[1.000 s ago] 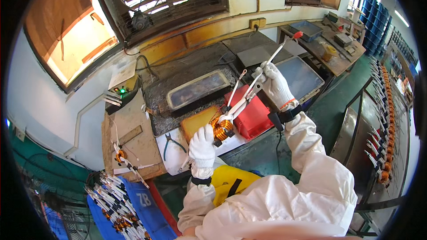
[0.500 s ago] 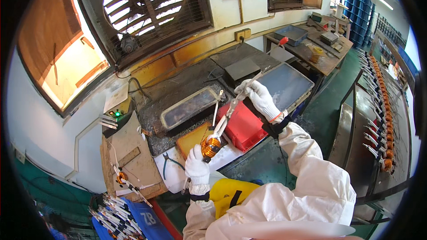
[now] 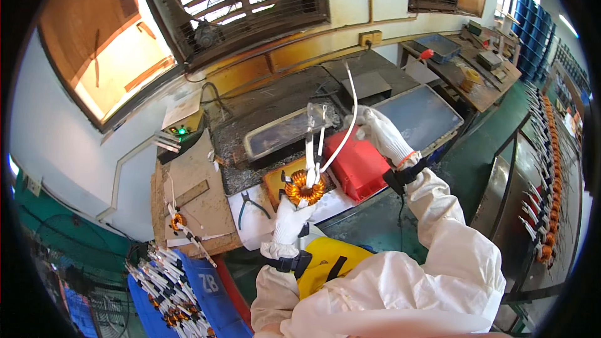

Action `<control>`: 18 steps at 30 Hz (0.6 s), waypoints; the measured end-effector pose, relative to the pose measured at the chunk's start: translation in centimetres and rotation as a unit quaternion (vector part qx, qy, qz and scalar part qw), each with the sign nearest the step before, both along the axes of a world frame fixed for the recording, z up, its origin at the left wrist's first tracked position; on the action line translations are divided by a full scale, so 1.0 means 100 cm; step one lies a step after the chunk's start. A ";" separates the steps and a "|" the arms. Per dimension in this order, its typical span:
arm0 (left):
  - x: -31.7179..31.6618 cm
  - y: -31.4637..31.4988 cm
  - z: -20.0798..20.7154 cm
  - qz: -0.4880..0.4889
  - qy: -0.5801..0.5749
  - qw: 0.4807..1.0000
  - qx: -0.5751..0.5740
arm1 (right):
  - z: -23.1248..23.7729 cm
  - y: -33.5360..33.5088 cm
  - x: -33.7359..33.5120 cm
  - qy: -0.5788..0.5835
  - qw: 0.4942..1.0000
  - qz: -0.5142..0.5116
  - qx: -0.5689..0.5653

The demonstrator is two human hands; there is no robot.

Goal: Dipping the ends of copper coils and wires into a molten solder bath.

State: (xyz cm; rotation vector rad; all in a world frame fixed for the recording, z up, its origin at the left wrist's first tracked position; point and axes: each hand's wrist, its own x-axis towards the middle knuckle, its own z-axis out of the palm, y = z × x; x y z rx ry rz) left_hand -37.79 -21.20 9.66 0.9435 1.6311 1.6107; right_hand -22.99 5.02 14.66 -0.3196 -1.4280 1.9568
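Observation:
My left hand [image 3: 292,220], in a white glove, holds a copper-wound ring coil [image 3: 296,194] by its lower edge. White-sleeved leads rise from the coil; one long lead [image 3: 342,145] curves up past my right fingertips. My right hand [image 3: 383,134], also gloved in white, is over the red plastic box [image 3: 358,166]. Its fingers are smeared by motion, and their grip does not show. A blurred grey shape [image 3: 318,116] is by the tops of the shorter leads. Green-handled cutters [image 3: 243,209] lie on white paper left of the coil.
Behind the coil sits a rectangular metal-rimmed trough [image 3: 248,145]. A wide grey tray [image 3: 432,107] is at the right. A blue bin [image 3: 216,291] of finished-looking coils stands low left, with a loose coil [image 3: 178,221] on the board. More coils line a rack [image 3: 552,188] at right.
The coil has turned to show its ring face, and its leads now stand upright. My right hand, earlier holding a metal plier-like tool by the leads, has shifted and blurred. The view has shifted.

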 end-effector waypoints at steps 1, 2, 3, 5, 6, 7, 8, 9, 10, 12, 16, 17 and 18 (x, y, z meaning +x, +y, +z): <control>-0.003 -0.001 -0.004 0.008 0.002 1.000 0.000 | -0.005 -0.004 -0.001 0.000 0.999 0.043 -0.007; -0.006 -0.002 -0.007 -0.027 -0.095 0.995 -0.003 | -0.016 -0.008 -0.005 -0.028 0.998 0.047 0.030; -0.008 -0.007 -0.006 -0.057 -0.191 0.980 -0.006 | -0.015 -0.024 -0.011 -0.080 0.995 0.056 0.037; -0.003 -0.009 0.003 -0.096 -0.266 0.959 0.034 | -0.017 -0.042 -0.017 -0.109 0.981 0.128 0.100; 0.001 -0.010 0.007 -0.142 -0.342 0.926 0.071 | -0.014 -0.055 -0.022 -0.108 0.977 0.158 0.095; 0.004 -0.008 0.009 -0.188 -0.415 0.884 0.106 | -0.011 -0.067 -0.028 -0.108 0.973 0.185 0.089; 0.004 -0.006 0.008 -0.187 -0.412 0.885 0.105 | -0.014 -0.077 -0.034 -0.106 0.969 0.203 0.097; 0.005 -0.006 0.009 -0.220 -0.456 0.854 0.122 | -0.010 -0.087 -0.041 -0.100 0.961 0.231 0.116; 0.006 -0.006 0.009 -0.252 -0.497 0.819 0.139 | -0.014 -0.093 -0.050 -0.064 0.950 0.289 0.100; 0.008 -0.006 0.007 -0.295 -0.577 0.744 0.165 | -0.017 -0.105 -0.067 -0.024 0.929 0.359 0.083; 0.009 -0.008 -0.004 -0.348 -0.653 0.650 0.173 | -0.019 -0.130 -0.082 0.019 0.918 0.395 0.030; 0.009 -0.008 -0.006 -0.349 -0.648 0.655 0.174 | -0.026 -0.130 -0.087 0.027 0.923 0.382 0.031; 0.006 -0.008 -0.010 -0.349 -0.631 0.668 0.187 | -0.028 -0.134 -0.090 0.010 0.932 0.360 0.032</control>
